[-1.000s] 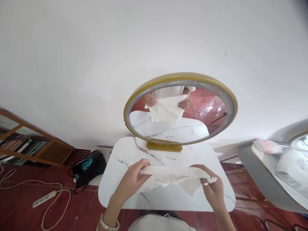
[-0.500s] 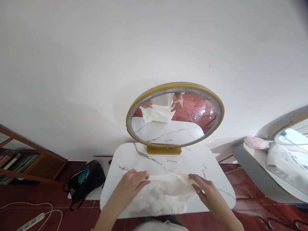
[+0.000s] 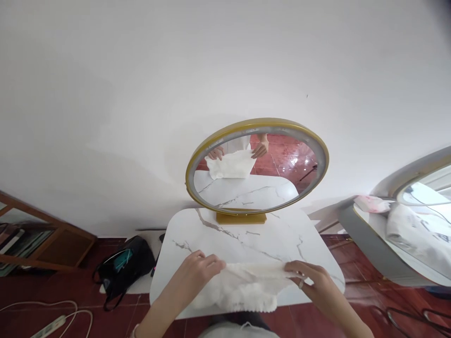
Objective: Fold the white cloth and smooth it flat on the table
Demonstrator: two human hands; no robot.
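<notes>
I can read no text, label, brand or number anywhere in my view. The spines of the books (image 3: 12, 237) on the wooden shelf (image 3: 66, 237) are too small and blurred to make out. The white cloth (image 3: 243, 288), the black bag (image 3: 123, 270), the power strip (image 3: 47, 325) and the pink-and-white packet (image 3: 371, 203) show me no legible marks.

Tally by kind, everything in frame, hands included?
Hands: 2 (left hand, right hand, each with a grip on the cloth)
White cloth: 1
Mirrors: 2 (gold-framed mirror on the table, grey-framed mirror far right, cut off)
Marble table: 1
Black bag: 1
Power strip: 1
Total: 8
</notes>
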